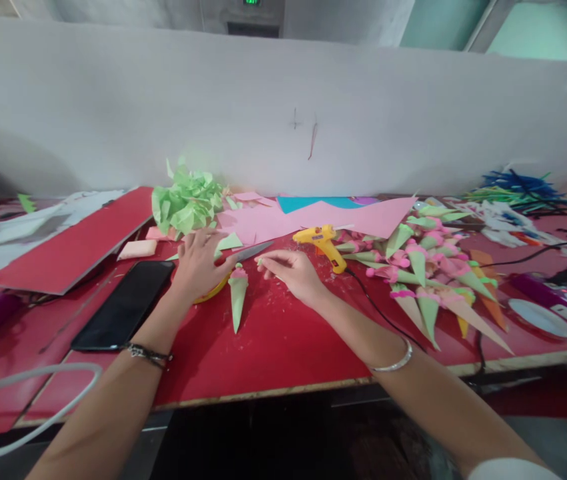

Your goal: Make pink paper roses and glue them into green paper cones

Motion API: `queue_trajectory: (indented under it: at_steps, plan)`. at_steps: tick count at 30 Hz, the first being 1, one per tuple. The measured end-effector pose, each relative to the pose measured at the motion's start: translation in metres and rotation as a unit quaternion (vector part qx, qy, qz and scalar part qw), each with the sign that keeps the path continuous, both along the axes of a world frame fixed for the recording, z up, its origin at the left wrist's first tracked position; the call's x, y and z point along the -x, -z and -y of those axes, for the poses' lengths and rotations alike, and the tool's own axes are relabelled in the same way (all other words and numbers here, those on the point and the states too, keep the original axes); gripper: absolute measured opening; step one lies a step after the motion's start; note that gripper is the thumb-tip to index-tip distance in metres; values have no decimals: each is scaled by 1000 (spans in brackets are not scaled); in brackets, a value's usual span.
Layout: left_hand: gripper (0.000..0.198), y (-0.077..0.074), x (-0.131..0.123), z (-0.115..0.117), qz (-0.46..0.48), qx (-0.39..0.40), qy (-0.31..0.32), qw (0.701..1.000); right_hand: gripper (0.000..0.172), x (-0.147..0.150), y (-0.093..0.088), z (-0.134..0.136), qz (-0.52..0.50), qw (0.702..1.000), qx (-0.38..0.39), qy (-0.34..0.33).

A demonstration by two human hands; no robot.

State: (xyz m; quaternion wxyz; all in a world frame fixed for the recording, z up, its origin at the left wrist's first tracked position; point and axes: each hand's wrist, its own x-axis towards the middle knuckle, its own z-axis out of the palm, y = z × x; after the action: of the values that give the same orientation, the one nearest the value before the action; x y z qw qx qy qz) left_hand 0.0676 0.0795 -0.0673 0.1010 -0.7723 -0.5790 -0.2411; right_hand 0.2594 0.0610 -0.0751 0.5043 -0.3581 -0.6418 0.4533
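My left hand (198, 263) lies palm down with its fingers spread, over scissors (253, 251) whose blades point right and whose yellow handle shows partly beneath it. Whether it touches the scissors is hard to tell. Between the thumb and fingertips of my right hand (293, 270) is a small pale green scrap of paper (259, 261). A green paper cone (237, 300) with a pink top and a small green tip lies between my hands, point toward me. Just beyond my right hand, a yellow glue gun (321, 243) rests on its side.
Many finished-looking paper cones (428, 267) are heaped at right. Crumpled green paper (186, 197) and pink sheets (263, 223) lie at the back. A black phone (123, 307), a red board (78, 243) and an eraser-like block (137, 249) are at left. Purple power strips (558, 300) flank the table.
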Motion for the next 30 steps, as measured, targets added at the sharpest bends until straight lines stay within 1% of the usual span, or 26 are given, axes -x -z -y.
queue_trajectory:
  at_steps: [2,4,8,11,16,18,22,26,28,30]
  plan:
    - [42,-2,-3,2,-26,-1,12,1000,13,0,1,-1,-19,1000,-1,-2]
    - [38,-4,-5,3,-43,15,22,999,15,0,2,-2,-38,999,15,-3]
    - [42,-9,-10,8,-56,76,32,995,20,0,3,-2,-45,998,44,-1]
    - [41,-12,-16,12,-83,68,23,994,23,0,3,-1,-43,998,44,0]
    - [37,-17,-20,16,-117,48,43,991,34,-2,4,-2,-40,999,35,8]
    - [39,-19,-21,17,-115,58,26,991,33,-2,4,-3,-34,999,26,24]
    - [46,-18,-21,18,-123,107,-15,987,22,-2,5,-5,-39,998,23,39]
    - [48,-15,-19,17,-130,121,-7,984,22,0,5,-5,-72,995,64,9]
    - [45,-13,-19,17,-117,129,0,985,24,0,5,-5,-92,992,84,-1]
    - [41,-12,-19,16,-94,136,16,986,25,0,5,-4,-92,992,85,-6]
